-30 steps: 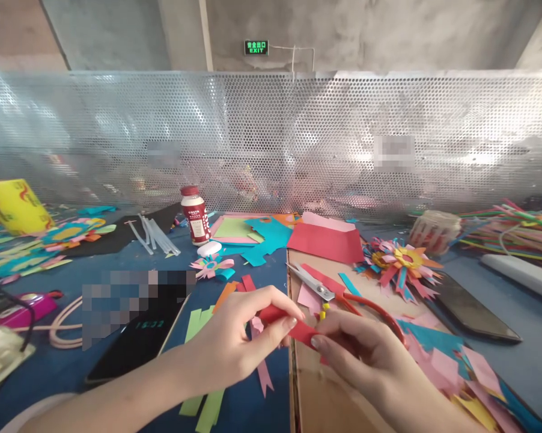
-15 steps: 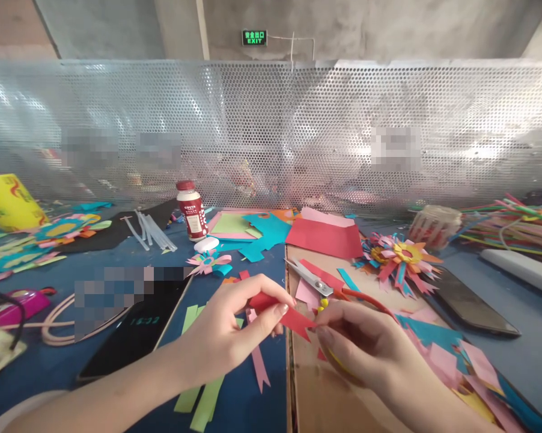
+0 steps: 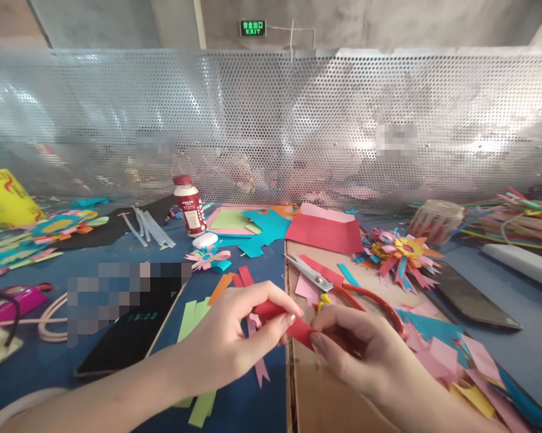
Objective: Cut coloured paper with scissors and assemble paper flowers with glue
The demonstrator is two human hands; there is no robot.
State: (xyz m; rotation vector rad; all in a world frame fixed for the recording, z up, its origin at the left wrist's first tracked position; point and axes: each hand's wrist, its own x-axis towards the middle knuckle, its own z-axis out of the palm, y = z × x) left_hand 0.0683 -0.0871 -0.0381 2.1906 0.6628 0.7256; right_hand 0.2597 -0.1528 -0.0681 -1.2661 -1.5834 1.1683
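A red paper strip (image 3: 301,332) stretches between my two hands above the seam of the table. My left hand (image 3: 248,325) pinches it between thumb and fingers, its far part curving under the fingers. The strip's right end is pinched by my right hand (image 3: 356,340), which covers its tip. Just beyond my right hand lie scissors (image 3: 318,278) with orange-red handles, blades pointing up and left. Something yellow (image 3: 324,299) shows between them and my fingers. A pink paper strip (image 3: 261,367) with a notched end lies below my left hand, near green paper strips (image 3: 203,409).
Red paper (image 3: 325,234), blue paper (image 3: 266,228) and a drink bottle (image 3: 190,207) stand or lie at the back. Paper flowers (image 3: 406,249) and a dark phone (image 3: 471,294) are on the right, with paper scraps nearby. Another phone (image 3: 136,337) lies left. A perforated metal screen (image 3: 271,120) rises behind.
My right fingers have closed over the notched end of the red strip, which showed before. The view has tipped slightly downward.
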